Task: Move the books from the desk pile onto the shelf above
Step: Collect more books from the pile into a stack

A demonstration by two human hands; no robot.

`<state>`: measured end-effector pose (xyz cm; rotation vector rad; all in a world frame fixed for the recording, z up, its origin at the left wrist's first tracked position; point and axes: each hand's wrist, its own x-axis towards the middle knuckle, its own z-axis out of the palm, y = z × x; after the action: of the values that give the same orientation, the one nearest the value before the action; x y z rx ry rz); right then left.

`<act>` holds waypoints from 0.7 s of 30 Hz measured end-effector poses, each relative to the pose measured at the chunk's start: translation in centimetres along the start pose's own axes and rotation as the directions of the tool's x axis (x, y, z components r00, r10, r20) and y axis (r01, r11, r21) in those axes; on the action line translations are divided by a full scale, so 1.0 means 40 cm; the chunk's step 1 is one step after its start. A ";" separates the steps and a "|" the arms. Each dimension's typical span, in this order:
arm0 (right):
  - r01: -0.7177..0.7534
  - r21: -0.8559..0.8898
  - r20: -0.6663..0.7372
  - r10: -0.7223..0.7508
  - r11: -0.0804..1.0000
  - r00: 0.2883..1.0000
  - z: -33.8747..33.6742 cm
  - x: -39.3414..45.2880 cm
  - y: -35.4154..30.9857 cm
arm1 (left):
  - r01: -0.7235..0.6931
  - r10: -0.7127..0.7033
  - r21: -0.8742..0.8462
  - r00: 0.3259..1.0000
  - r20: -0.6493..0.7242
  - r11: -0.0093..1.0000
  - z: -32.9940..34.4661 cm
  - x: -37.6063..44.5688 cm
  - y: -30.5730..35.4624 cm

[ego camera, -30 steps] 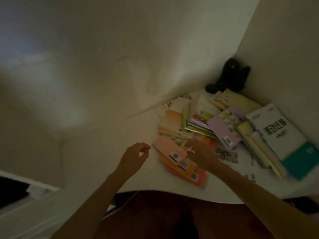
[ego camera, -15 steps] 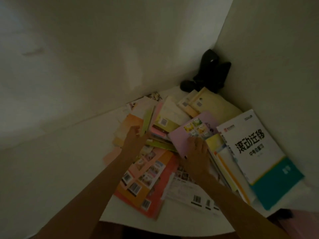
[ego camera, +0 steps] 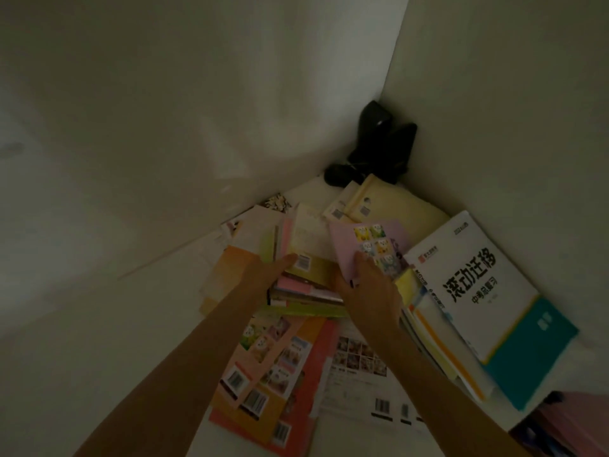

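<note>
Dim white corner, counter [ego camera: 99, 374] littered with books. Left hand [ego camera: 263, 275] lies flat, fingers [ego camera: 286, 260] straight, resting on top of a small stack of books [ego camera: 306, 291]. Right hand [ego camera: 369, 285] on that stack's right side, pinching a pale purple book [ego camera: 349, 245] that tilts up above its fingers. White-and-teal workbook [ego camera: 487, 291] just right of the right hand. Orange books [ego camera: 263, 390] lie below both hands. Black object [ego camera: 379, 150] in the far corner.

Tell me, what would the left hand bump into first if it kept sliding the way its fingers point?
Probably the yellow-green book with the barcode: the left hand already has its fingertips at that cover's edge. Depth is hard to judge in this dim view.
</note>
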<state>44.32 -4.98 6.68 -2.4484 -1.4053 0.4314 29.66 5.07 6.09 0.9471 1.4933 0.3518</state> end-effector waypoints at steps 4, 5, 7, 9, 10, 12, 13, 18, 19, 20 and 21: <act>0.020 -0.042 0.006 -0.020 0.999 1.000 -0.017 -0.026 -0.057 | -0.031 0.029 -0.054 0.999 -0.037 0.998 -0.051 -0.044 -0.131; 0.027 -0.028 0.023 -0.026 0.999 0.999 -0.012 -0.037 -0.082 | -0.027 0.025 -0.041 0.998 -0.049 0.999 -0.069 -0.056 -0.166; 0.069 -0.011 0.103 -0.068 0.998 0.992 0.011 -0.068 -0.148 | -0.044 0.044 -0.013 0.998 -0.038 0.999 -0.101 -0.111 -0.209; 0.126 -0.079 0.203 -0.108 0.989 0.973 0.050 -0.106 -0.219 | -0.083 0.082 -0.018 0.996 -0.042 0.996 -0.136 -0.141 -0.237; 0.136 -0.127 0.227 -0.105 0.982 0.968 0.075 -0.123 -0.247 | -0.084 0.083 -0.026 0.995 -0.046 0.996 -0.154 -0.150 -0.244; 0.190 -0.173 0.247 -0.144 0.966 0.958 0.092 -0.153 -0.283 | -0.079 0.077 -0.050 0.996 -0.034 0.996 -0.187 -0.153 -0.258; 0.228 -0.170 0.245 -0.183 0.959 0.952 0.086 -0.160 -0.287 | -0.052 0.051 -0.096 0.999 -0.015 0.994 -0.201 -0.147 -0.263; 0.119 -0.153 0.178 -0.091 0.981 0.980 0.074 -0.100 -0.093 | 0.028 -0.025 -0.092 0.999 0.039 0.995 -0.218 -0.141 -0.222; -0.085 -0.005 0.136 0.085 0.996 0.987 0.073 -0.087 -0.046 | -0.002 0.003 -0.072 1.000 0.024 0.997 -0.213 -0.138 -0.209; -0.306 0.214 0.183 0.270 0.928 0.945 0.084 -0.074 -0.005 | 0.007 -0.007 -0.048 1.000 0.002 0.999 -0.207 -0.129 -0.198; -0.457 0.407 0.299 0.358 0.791 0.885 0.102 -0.061 0.030 | 0.025 -0.026 -0.041 0.999 -0.020 0.999 -0.201 -0.122 -0.187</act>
<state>42.48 -7.27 2.79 -2.3197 -0.6873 1.0215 19.05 -0.55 5.57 0.8944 1.5104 0.3732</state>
